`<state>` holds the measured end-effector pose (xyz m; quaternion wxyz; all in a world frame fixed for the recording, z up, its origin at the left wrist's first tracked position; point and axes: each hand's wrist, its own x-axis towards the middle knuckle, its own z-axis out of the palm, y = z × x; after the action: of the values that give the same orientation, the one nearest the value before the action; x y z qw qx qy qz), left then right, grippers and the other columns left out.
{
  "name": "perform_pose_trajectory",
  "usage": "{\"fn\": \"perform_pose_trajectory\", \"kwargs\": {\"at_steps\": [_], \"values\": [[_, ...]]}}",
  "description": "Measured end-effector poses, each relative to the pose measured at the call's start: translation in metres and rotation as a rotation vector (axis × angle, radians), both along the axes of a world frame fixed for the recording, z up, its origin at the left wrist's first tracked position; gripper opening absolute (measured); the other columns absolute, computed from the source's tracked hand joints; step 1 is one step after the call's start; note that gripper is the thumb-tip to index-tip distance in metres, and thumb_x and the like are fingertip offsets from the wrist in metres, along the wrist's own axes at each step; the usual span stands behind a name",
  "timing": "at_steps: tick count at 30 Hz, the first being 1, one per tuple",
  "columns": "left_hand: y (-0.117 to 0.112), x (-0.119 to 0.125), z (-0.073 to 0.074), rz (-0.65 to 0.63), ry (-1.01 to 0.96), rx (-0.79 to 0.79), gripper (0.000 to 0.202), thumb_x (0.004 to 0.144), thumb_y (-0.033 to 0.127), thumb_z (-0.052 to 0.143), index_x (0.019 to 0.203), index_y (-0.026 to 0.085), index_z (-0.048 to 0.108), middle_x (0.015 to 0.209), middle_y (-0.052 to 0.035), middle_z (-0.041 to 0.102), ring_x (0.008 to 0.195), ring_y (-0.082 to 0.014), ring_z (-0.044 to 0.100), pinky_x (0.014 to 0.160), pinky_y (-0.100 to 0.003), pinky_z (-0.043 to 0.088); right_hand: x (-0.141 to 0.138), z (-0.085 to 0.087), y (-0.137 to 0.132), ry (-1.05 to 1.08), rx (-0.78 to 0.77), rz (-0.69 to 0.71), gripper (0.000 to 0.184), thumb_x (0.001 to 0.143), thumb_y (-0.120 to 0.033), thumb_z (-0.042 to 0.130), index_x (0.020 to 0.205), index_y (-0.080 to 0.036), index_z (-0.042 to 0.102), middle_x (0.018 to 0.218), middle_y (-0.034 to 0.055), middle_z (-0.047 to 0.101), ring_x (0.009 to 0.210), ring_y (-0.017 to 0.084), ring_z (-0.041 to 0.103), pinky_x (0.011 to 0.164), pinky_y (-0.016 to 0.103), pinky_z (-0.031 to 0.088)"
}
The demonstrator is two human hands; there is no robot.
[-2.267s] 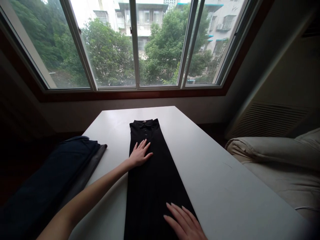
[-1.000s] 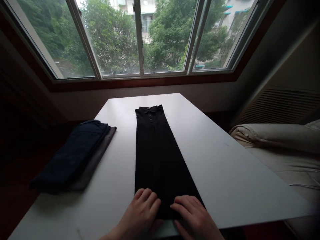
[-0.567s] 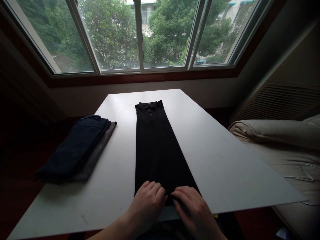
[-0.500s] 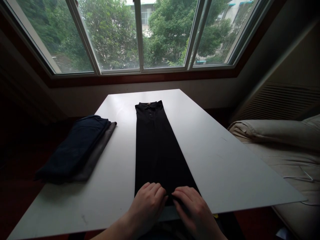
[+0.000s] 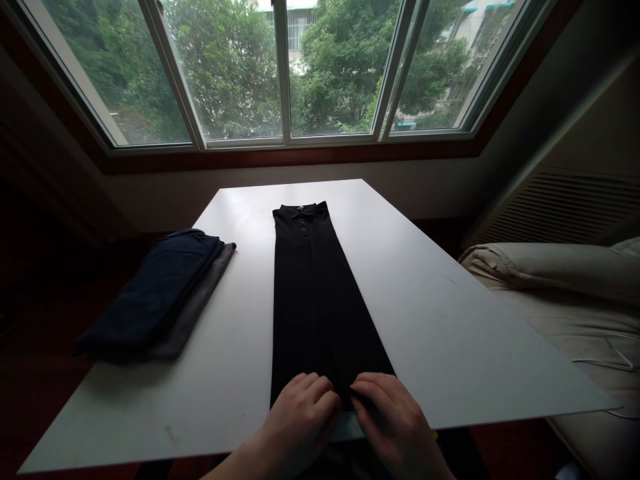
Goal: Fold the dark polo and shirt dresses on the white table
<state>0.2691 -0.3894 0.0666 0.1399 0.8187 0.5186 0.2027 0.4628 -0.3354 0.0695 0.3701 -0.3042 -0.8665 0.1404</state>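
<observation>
A black buttoned shirt [image 5: 315, 293], folded into a long narrow strip, lies lengthwise down the middle of the white table [image 5: 440, 333], collar at the far end. My left hand [image 5: 300, 417] and my right hand [image 5: 393, 420] rest side by side on the strip's near end at the table's front edge. The fingers of both hands curl over the hem and grip the cloth.
A folded dark navy garment [image 5: 155, 293] lies on top of a grey one [image 5: 200, 293] at the table's left edge. A cream sofa [image 5: 565, 293] with a white cable on it stands to the right. A wide window [image 5: 285, 67] runs behind the table.
Both hands came back from flat on the shirt's middle to its near end. In the last second they stay there, edging slightly toward me and curling tighter on the hem.
</observation>
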Motion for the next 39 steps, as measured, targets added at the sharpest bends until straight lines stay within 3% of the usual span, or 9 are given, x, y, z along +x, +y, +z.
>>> {"fn": "perform_pose_trajectory", "kwargs": {"at_steps": [3, 8, 13, 17, 21, 26, 32, 39], "values": [[-0.003, -0.008, 0.014, -0.077, 0.013, -0.099, 0.006, 0.092, 0.019, 0.054, 0.097, 0.021, 0.057, 0.101, -0.0009, 0.062, 0.088, -0.0161, 0.055, 0.081, -0.03, 0.044, -0.001, 0.0, -0.004, -0.059, -0.009, 0.02, 0.019, 0.087, -0.011, 0.052, 0.101, -0.022, 0.061, 0.099, 0.0057, 0.067, 0.091, 0.018, 0.065, 0.077, 0.032, 0.056], [-0.014, -0.027, 0.032, -0.125, 0.038, -0.138, 0.028, 0.093, 0.021, 0.055, 0.121, 0.025, 0.052, 0.121, -0.0009, 0.06, 0.108, -0.0172, 0.052, 0.096, -0.032, 0.043, 0.004, 0.002, -0.005, -0.205, 0.031, 0.076, 0.024, 0.084, -0.013, 0.055, 0.106, -0.022, 0.062, 0.11, 0.0074, 0.068, 0.103, 0.021, 0.064, 0.088, 0.038, 0.055], [-0.023, -0.037, 0.017, -0.034, 0.143, -0.032, 0.049, 0.092, 0.035, 0.058, 0.137, 0.024, 0.044, 0.143, -0.0065, 0.049, 0.131, -0.0237, 0.042, 0.11, -0.043, 0.036, 0.011, 0.005, 0.005, -0.323, 0.1, 0.144, 0.034, 0.081, -0.02, 0.063, 0.115, -0.022, 0.061, 0.117, 0.0092, 0.067, 0.107, 0.023, 0.063, 0.088, 0.036, 0.055], [-0.021, -0.036, -0.003, -0.093, 0.235, 0.046, 0.059, 0.095, 0.046, 0.049, 0.146, 0.02, 0.035, 0.154, -0.0076, 0.036, 0.141, -0.0244, 0.031, 0.115, -0.047, 0.029, 0.01, 0.002, 0.012, -0.379, 0.151, 0.207, 0.042, 0.078, -0.026, 0.068, 0.118, -0.02, 0.059, 0.115, 0.008, 0.069, 0.101, 0.022, 0.066, 0.086, 0.035, 0.055], [-0.021, -0.033, -0.008, -0.109, 0.289, 0.088, 0.063, 0.096, 0.049, 0.045, 0.15, 0.021, 0.028, 0.158, -0.0069, 0.028, 0.144, -0.0243, 0.026, 0.115, -0.047, 0.029, 0.009, -0.003, 0.015, -0.334, 0.174, 0.194, 0.044, 0.079, -0.025, 0.067, 0.121, -0.019, 0.057, 0.111, 0.0077, 0.07, 0.099, 0.021, 0.066, 0.084, 0.034, 0.055], [-0.023, -0.027, -0.005, -0.07, 0.292, 0.086, 0.066, 0.093, 0.048, 0.052, 0.149, 0.022, 0.029, 0.157, -0.0088, 0.03, 0.142, -0.0269, 0.03, 0.113, -0.05, 0.03, 0.001, -0.004, 0.012, -0.235, 0.031, 0.127, 0.027, 0.084, -0.014, 0.054, 0.108, -0.021, 0.061, 0.101, 0.0067, 0.069, 0.091, 0.018, 0.066, 0.078, 0.03, 0.055], [-0.023, -0.025, -0.003, -0.074, 0.309, 0.064, 0.066, 0.095, 0.048, 0.048, 0.151, 0.023, 0.025, 0.157, -0.0088, 0.029, 0.143, -0.027, 0.028, 0.114, -0.05, 0.028, -0.001, 0.001, 0.011, -0.065, -0.039, 0.09, 0.018, 0.088, -0.014, 0.05, 0.098, -0.022, 0.062, 0.093, 0.0054, 0.068, 0.086, 0.018, 0.066, 0.075, 0.029, 0.057], [-0.018, -0.016, -0.001, -0.136, 0.273, 0.149, 0.048, 0.095, 0.042, 0.052, 0.137, 0.019, 0.046, 0.139, -0.0071, 0.055, 0.134, -0.0224, 0.043, 0.113, -0.044, 0.033, -0.006, 0.004, 0.008, -0.056, 0.023, 0.164, 0.021, 0.086, -0.009, 0.048, 0.097, -0.021, 0.061, 0.092, 0.0055, 0.068, 0.085, 0.017, 0.066, 0.075, 0.028, 0.057]]}}
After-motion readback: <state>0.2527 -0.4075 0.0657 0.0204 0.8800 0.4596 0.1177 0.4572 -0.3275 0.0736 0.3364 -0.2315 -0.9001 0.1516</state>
